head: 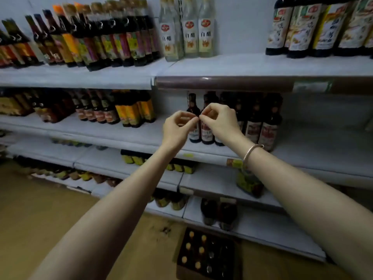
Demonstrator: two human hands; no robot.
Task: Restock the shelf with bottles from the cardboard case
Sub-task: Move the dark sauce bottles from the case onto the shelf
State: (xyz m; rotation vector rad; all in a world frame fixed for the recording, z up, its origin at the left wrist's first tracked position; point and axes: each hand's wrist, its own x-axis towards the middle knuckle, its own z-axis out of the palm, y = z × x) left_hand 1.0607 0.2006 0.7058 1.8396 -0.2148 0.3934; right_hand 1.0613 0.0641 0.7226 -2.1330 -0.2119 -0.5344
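Both arms reach toward the middle shelf (314, 150). My left hand (177, 129) and my right hand (219, 120) are raised in front of it, fingers curled, thumb and forefinger tips pinched and meeting each other. Nothing shows between the fingertips. Right behind the hands stands a group of dark bottles with red-and-white labels (267, 131), partly hidden by my hands. On the floor below lies the open cardboard case (181, 273), holding several dark bottles (198, 250), some with yellow caps.
The top shelf (242, 65) carries dark sauce bottles (113, 39), three clear vinegar bottles (189, 31) and large dark bottles (314, 29). Lower shelves hold more bottles (249, 183). Bare shelf space lies right of the dark bottle group. A tan floor (50, 215) is at the left.
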